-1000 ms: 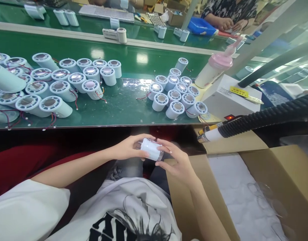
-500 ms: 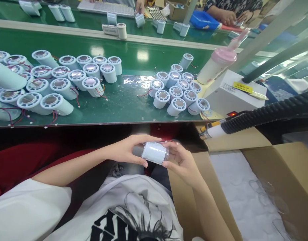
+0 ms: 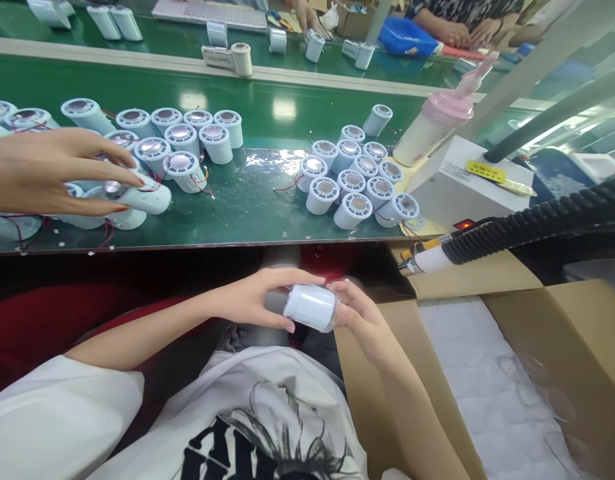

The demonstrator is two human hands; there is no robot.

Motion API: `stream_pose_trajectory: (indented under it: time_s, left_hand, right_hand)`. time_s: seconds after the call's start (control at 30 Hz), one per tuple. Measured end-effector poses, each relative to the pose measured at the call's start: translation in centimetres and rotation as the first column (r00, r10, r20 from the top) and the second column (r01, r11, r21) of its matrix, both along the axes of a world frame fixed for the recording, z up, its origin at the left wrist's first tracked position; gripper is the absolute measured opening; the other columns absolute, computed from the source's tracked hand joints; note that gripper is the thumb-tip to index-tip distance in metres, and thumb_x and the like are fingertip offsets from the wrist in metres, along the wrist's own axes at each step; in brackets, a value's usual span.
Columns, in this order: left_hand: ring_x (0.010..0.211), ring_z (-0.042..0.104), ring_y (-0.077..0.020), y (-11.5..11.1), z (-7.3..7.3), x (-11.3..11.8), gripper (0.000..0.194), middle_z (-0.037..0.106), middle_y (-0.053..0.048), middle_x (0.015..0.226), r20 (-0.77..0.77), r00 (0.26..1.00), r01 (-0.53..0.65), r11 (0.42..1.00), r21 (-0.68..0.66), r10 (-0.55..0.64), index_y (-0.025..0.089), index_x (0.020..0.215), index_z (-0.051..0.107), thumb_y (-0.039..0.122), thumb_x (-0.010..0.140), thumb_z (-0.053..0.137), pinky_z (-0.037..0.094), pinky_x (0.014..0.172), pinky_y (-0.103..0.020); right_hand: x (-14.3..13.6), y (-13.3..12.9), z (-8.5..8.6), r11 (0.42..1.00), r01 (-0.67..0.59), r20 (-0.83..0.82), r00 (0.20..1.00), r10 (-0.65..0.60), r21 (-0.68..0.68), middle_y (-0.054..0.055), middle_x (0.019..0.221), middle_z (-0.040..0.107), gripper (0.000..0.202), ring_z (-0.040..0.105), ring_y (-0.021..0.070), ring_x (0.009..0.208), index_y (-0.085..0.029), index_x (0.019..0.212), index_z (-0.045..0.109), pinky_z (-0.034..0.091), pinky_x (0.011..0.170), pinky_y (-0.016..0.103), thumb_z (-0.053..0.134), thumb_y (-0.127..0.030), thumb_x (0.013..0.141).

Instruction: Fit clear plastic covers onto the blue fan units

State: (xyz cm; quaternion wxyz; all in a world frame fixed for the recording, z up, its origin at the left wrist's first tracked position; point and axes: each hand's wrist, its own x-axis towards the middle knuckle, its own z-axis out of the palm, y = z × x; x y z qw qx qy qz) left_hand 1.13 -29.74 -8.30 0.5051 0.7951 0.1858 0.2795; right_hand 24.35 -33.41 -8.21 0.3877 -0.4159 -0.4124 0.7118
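Both my hands hold one white cylindrical part [image 3: 311, 307] over my lap, below the table's front edge. My left hand [image 3: 252, 299] wraps its left end, fingers above and thumb below. My right hand [image 3: 361, 319] cups its right end. The part lies on its side and looks wrapped in clear film. A group of similar white cylinders [image 3: 352, 180] with round grille tops and thin wires stands on the green table [image 3: 247, 213] just beyond my hands.
A co-worker's hand [image 3: 47, 175] reaches in from the left and grips a white cylinder [image 3: 137, 197] among a larger cluster [image 3: 182, 137]. An open cardboard box [image 3: 492, 373] sits at my right. A black hose tool [image 3: 512, 233], white machine box [image 3: 467, 190] and pink-capped bottle [image 3: 432, 133] stand right.
A co-worker's hand has come in from the left and taken hold of a cylinder on the table. My hands have turned the held part slightly and shifted it a little right and down.
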Motion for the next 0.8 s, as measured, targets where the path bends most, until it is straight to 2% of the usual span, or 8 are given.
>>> stream_pose_trajectory:
  time_s: [0.1,0.23,0.37,0.53,0.6,0.7,0.8]
  left_hand:
    - [0.126,0.047,-0.0212,0.0,0.1,0.0,0.071,0.045,-0.012,0.138,-0.006,1.000,-0.009,1.000,-0.016,0.009,0.020,0.139,0.043,0.024,0.075,0.072,0.044,0.100,-0.027]
    - [0.126,0.047,-0.0213,0.0,0.3,0.2,0.071,0.045,-0.012,0.138,-0.004,1.000,-0.006,1.000,-0.013,0.006,0.019,0.139,0.044,0.024,0.074,0.072,0.044,0.100,-0.027]
    - [0.127,0.045,-0.0214,0.1,0.2,0.2,0.071,0.045,-0.012,0.138,0.013,1.000,0.013,1.000,0.009,-0.013,0.020,0.139,0.044,0.022,0.074,0.073,0.043,0.102,-0.028]
    - [0.129,0.043,-0.0215,0.3,-0.1,0.3,0.077,0.044,-0.012,0.139,0.053,0.998,0.024,0.999,0.042,-0.026,0.022,0.140,0.043,0.014,0.070,0.074,0.041,0.105,-0.030]
    - [0.131,0.042,-0.0217,0.4,-0.1,0.2,0.079,0.044,-0.012,0.140,0.061,0.998,0.021,0.995,0.095,-0.027,0.024,0.139,0.043,0.012,0.068,0.075,0.037,0.108,-0.032]
    - [0.132,0.041,-0.0213,0.4,-0.2,0.3,0.080,0.042,-0.010,0.142,0.072,0.997,0.018,0.985,0.169,-0.031,0.027,0.138,0.043,0.012,0.067,0.076,0.034,0.110,-0.034]
    - [0.129,0.043,-0.0212,0.1,-0.1,0.4,0.074,0.042,-0.011,0.140,0.085,0.996,-0.008,0.987,0.162,-0.006,0.026,0.136,0.045,0.013,0.070,0.074,0.042,0.103,-0.031]
  right_hand:
    - [-0.2,0.0,-0.5,0.998,0.006,0.009,1.000,-0.005,-0.057,0.000,0.076,0.061,0.045,0.064,0.0126,0.059,-0.019,0.094,0.053,0.060,0.052,0.019,0.074,-0.050,0.070]
    - [-0.3,0.0,-1.0,0.990,-0.040,0.010,0.999,0.042,-0.134,0.004,0.068,0.066,0.050,0.067,0.0186,0.054,-0.019,0.097,0.044,0.056,0.046,0.017,0.064,-0.059,0.073]
    - [-0.8,0.2,-1.2,0.979,-0.064,-0.054,0.997,0.054,-0.194,0.003,0.064,0.065,0.053,0.064,0.0173,0.048,-0.020,0.099,0.040,0.051,0.038,0.015,0.063,-0.060,0.073]
    - [-1.7,0.2,-0.7,0.957,-0.063,-0.043,0.998,0.053,-0.285,0.004,0.053,0.062,0.065,0.057,0.0151,0.038,-0.018,0.095,0.045,0.044,0.030,0.013,0.064,-0.071,0.062]
    - [-1.7,0.1,-0.3,0.941,-0.110,-0.049,0.994,0.100,-0.321,0.007,0.053,0.062,0.062,0.056,0.0134,0.037,-0.014,0.094,0.049,0.043,0.030,0.012,0.055,-0.070,0.068]
    - [-1.6,0.1,0.2,0.901,-0.155,-0.068,0.988,0.139,-0.405,0.008,0.054,0.062,0.058,0.053,0.0114,0.035,-0.010,0.101,0.053,0.040,0.028,0.011,0.028,-0.061,0.085]
    - [-1.7,0.0,0.5,0.863,-0.191,-0.096,0.982,0.166,-0.467,0.005,0.052,0.059,0.064,0.051,0.0103,0.033,-0.012,0.101,0.054,0.035,0.026,0.010,0.010,-0.056,0.088]
